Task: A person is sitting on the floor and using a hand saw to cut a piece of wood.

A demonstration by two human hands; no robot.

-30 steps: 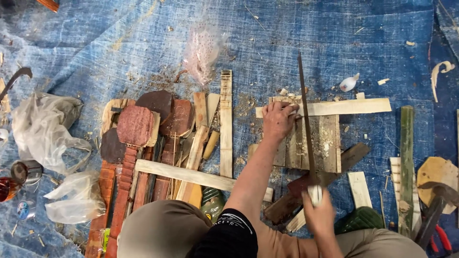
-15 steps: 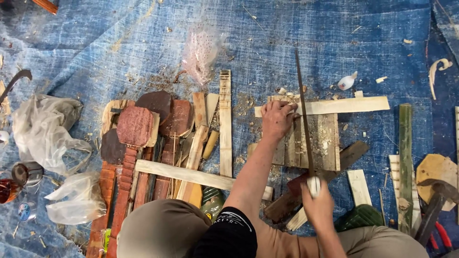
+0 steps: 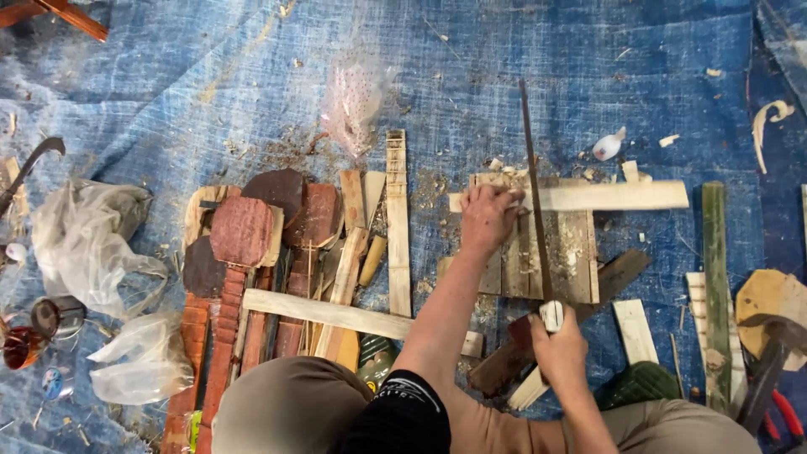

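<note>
My right hand (image 3: 559,349) grips the pale handle of a long thin saw (image 3: 532,185), whose blade runs away from me across a pale wooden strip (image 3: 614,196). That strip lies crosswise on a block of wooden boards (image 3: 572,261) on the blue tarp. My left hand (image 3: 489,217) presses down on the left end of the strip, just left of the blade. Sawdust lies around the cut.
A pile of reddish carved wood pieces (image 3: 252,244) and pale slats (image 3: 397,223) lies at left. Clear plastic bags (image 3: 92,244) sit at far left. A green bamboo stick (image 3: 716,286), a hammer (image 3: 769,361) and red-handled pliers (image 3: 786,412) lie at right.
The saw blade has slid a little back and forth along the cut, and my right hand has moved slightly with it. My left hand stays on the strip.
</note>
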